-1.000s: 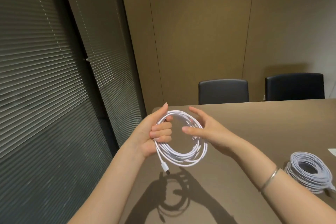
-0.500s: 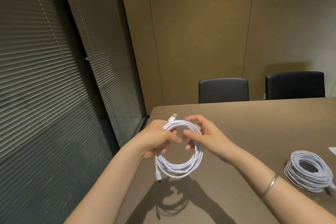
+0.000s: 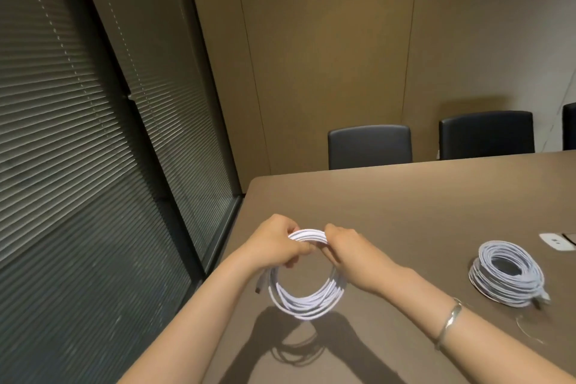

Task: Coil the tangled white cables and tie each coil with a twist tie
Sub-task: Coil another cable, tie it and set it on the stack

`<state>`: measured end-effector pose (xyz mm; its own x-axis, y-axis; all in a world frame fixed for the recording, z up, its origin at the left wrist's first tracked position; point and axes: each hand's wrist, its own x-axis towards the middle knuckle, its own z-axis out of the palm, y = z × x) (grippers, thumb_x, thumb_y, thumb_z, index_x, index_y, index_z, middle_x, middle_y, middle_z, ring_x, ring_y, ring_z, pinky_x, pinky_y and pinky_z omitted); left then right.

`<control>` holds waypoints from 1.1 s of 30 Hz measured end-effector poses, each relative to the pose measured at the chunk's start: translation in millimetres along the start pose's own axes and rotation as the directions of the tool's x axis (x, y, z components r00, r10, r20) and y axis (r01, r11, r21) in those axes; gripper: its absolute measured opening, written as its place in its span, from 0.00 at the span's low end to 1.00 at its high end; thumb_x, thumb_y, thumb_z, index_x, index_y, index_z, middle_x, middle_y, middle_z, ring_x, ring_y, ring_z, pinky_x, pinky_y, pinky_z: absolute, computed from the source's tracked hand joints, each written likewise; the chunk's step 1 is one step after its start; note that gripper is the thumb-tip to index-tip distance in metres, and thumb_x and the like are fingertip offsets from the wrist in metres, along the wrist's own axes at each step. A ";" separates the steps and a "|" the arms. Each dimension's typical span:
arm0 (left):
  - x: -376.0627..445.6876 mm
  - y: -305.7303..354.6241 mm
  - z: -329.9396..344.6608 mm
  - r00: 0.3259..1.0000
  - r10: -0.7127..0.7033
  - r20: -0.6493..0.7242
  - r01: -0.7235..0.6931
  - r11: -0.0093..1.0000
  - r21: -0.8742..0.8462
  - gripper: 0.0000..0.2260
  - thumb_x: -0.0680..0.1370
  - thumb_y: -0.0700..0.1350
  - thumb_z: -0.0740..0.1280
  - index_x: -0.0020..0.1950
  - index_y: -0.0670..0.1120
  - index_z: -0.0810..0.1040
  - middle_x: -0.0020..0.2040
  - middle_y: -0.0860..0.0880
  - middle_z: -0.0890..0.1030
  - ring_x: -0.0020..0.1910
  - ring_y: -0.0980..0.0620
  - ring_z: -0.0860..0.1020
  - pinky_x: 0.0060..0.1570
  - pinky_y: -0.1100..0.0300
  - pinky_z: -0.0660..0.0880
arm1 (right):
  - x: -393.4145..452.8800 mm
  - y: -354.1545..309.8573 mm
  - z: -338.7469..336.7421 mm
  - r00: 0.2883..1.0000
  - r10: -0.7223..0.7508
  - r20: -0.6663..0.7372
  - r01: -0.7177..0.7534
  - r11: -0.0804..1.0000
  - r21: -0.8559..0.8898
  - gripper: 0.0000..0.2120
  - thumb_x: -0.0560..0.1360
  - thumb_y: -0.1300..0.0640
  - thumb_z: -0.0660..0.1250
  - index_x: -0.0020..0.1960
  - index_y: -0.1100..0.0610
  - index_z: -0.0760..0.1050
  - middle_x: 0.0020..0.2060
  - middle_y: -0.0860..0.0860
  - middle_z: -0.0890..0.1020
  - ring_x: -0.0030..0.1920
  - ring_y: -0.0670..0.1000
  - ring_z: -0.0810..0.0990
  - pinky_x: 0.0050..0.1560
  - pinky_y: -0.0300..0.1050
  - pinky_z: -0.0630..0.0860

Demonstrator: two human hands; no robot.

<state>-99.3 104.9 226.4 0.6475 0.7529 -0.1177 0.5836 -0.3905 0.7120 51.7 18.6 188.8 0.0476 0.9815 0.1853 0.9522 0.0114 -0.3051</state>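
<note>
Both hands grip the top of a round coil of thin white cable (image 3: pixel 307 298), held above the near left part of a brown table (image 3: pixel 405 203). On the coil's upper left, the left hand (image 3: pixel 274 245) has its fingers curled round the bundled strands; the right hand (image 3: pixel 349 248) grips the same bundle just beside it on the upper right, fingers likewise curled. Between the two hands a short stretch of the strands shows. Below them the rest of the loop hangs free, casting a shadow on the table, and a plug end dangles at the coil's lower left edge. A slim silver bangle (image 3: pixel 448 323) sits on the right wrist. Well apart to the right, a second, larger coil of white cable (image 3: pixel 506 277) lies flat on the table. Beyond it, a small white rectangular piece (image 3: pixel 556 249) rests near the table's right edge. Two dark chairs (image 3: pixel 369 146) stand behind the far edge.
</note>
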 end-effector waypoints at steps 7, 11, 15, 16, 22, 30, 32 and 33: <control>1.1 14.1 37.7 0.968 -0.022 0.249 0.104 0.941 -0.323 0.12 0.77 0.51 0.71 0.41 0.44 0.77 0.30 0.45 0.77 0.27 0.51 0.77 0.33 0.60 0.78 | -39.2 41.8 5.4 0.980 0.198 0.019 -0.187 0.888 0.420 0.10 0.81 0.54 0.58 0.47 0.60 0.68 0.35 0.56 0.76 0.24 0.55 0.79 0.21 0.44 0.74; 13.4 14.7 69.4 0.947 -0.073 0.313 0.229 0.837 -0.497 0.15 0.76 0.53 0.71 0.39 0.45 0.73 0.27 0.51 0.60 0.22 0.56 0.58 0.25 0.64 0.64 | -59.5 65.1 10.4 0.957 0.286 0.039 -0.275 0.861 0.428 0.12 0.81 0.54 0.58 0.48 0.64 0.69 0.36 0.58 0.76 0.19 0.48 0.76 0.20 0.41 0.71; 26.5 21.6 122.5 0.914 -0.133 0.384 0.341 0.765 -0.546 0.18 0.79 0.58 0.66 0.44 0.42 0.74 0.28 0.52 0.57 0.23 0.56 0.55 0.21 0.65 0.54 | -90.1 98.6 25.5 0.920 0.380 0.094 -0.383 0.827 0.411 0.12 0.81 0.54 0.58 0.48 0.64 0.70 0.37 0.59 0.77 0.18 0.47 0.74 0.20 0.40 0.70; 29.5 24.0 137.2 0.921 -0.136 0.364 0.324 0.786 -0.526 0.18 0.79 0.57 0.66 0.44 0.42 0.74 0.27 0.51 0.59 0.24 0.55 0.56 0.21 0.65 0.54 | -97.9 108.3 28.7 0.910 0.400 0.108 -0.408 0.818 0.407 0.12 0.81 0.54 0.59 0.48 0.63 0.70 0.37 0.59 0.78 0.22 0.50 0.77 0.21 0.40 0.70; 51.5 36.1 216.4 0.923 -0.124 0.363 0.298 0.827 -0.476 0.16 0.80 0.54 0.67 0.41 0.43 0.73 0.25 0.50 0.59 0.23 0.54 0.55 0.22 0.66 0.55 | -141.4 173.1 38.1 0.878 0.428 0.213 -0.478 0.788 0.388 0.11 0.76 0.47 0.66 0.41 0.54 0.71 0.34 0.52 0.79 0.36 0.54 0.80 0.31 0.38 0.67; 84.9 38.7 302.3 0.904 -0.218 0.368 0.373 0.824 -0.427 0.17 0.79 0.53 0.67 0.37 0.43 0.74 0.24 0.48 0.60 0.20 0.54 0.56 0.21 0.66 0.55 | -164.1 268.4 51.5 0.747 0.522 0.411 -0.657 0.487 0.576 0.18 0.80 0.44 0.58 0.52 0.59 0.75 0.38 0.52 0.77 0.28 0.51 0.77 0.28 0.45 0.75; 93.6 36.3 319.2 0.891 -0.272 0.365 0.423 0.792 -0.441 0.17 0.80 0.52 0.67 0.36 0.44 0.74 0.22 0.50 0.61 0.18 0.55 0.56 0.20 0.68 0.53 | -161.7 298.8 65.7 0.701 0.622 0.349 -0.703 0.520 0.486 0.15 0.80 0.51 0.60 0.46 0.62 0.75 0.35 0.57 0.79 0.31 0.60 0.81 0.29 0.51 0.78; 97.1 34.8 326.5 0.879 -0.306 0.366 0.454 0.772 -0.444 0.17 0.80 0.52 0.68 0.35 0.44 0.73 0.22 0.51 0.61 0.18 0.55 0.57 0.20 0.69 0.54 | -160.3 310.2 72.2 0.685 0.656 0.317 -0.719 0.540 0.437 0.12 0.79 0.54 0.61 0.43 0.61 0.75 0.33 0.57 0.79 0.33 0.62 0.82 0.31 0.54 0.79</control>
<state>143.9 -8.5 13.7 0.5695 0.5874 -0.5751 0.5273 0.2756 0.8037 317.7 -121.4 -3.0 0.5612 0.7406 -0.3696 0.3484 -0.6164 -0.7061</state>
